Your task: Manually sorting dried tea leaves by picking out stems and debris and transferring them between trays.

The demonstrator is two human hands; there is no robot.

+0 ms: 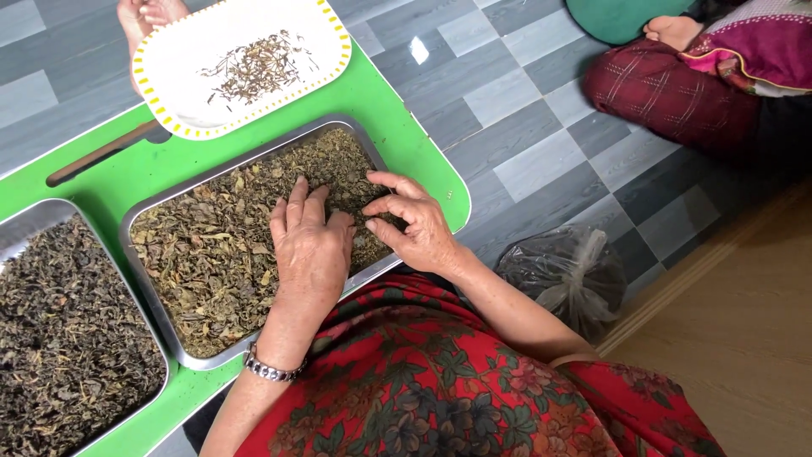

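Green table [406, 135] | leaf tray [211, 355] under both hands | left hand [311, 245] flat, spread | right hand [414, 224] pinching leaves [211, 245]

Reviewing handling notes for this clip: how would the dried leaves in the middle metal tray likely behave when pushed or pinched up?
The dried leaves look curled and loose, so they would probably slide and scatter, not move as one mass. They seem light and brittle, likely crumbling under a firm pinch. The left hand lies flat on them and the right hand pinches at them; the metal tray rim should contain spill.

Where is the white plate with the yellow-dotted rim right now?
In the head view, upper left: the white plate sits on the green table, just beyond the metal tray.
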